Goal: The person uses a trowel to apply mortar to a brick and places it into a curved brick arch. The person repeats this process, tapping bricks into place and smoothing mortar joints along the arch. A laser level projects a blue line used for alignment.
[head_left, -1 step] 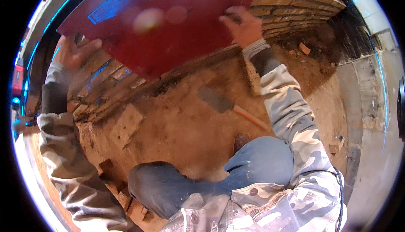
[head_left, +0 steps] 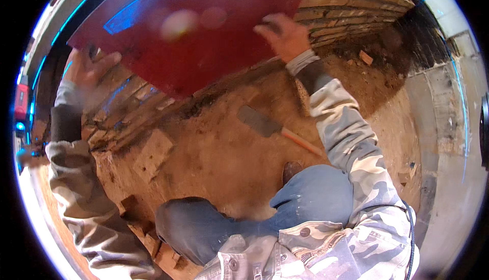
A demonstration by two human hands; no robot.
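A large, flat, dark red panel (head_left: 204, 50) fills the top of the view, tilted in front of a brick wall. My left hand (head_left: 89, 68) is at its lower left corner, the thumb apart and some fingers hidden at the edge; it seems to hold the panel there. On the right edge is my right hand (head_left: 286, 38), bent thumb and finger over the red face, slightly blurred; its other fingers are hard to make out. Below the panel, a trowel (head_left: 260, 120) with an orange-brown handle lies on the dirt floor.
Brick courses (head_left: 351, 5) run behind the panel. A loose brick (head_left: 154, 152) lies on the dirt at left, with broken pieces near my knee. A small brick fragment (head_left: 365, 57) is at right. Grey block wall (head_left: 443, 107) rises on the right. A red device (head_left: 21, 99) glows blue at far left.
The red panel's right edge has shifted slightly left, my right hand moving left and a little down with it. My left hand has barely moved.
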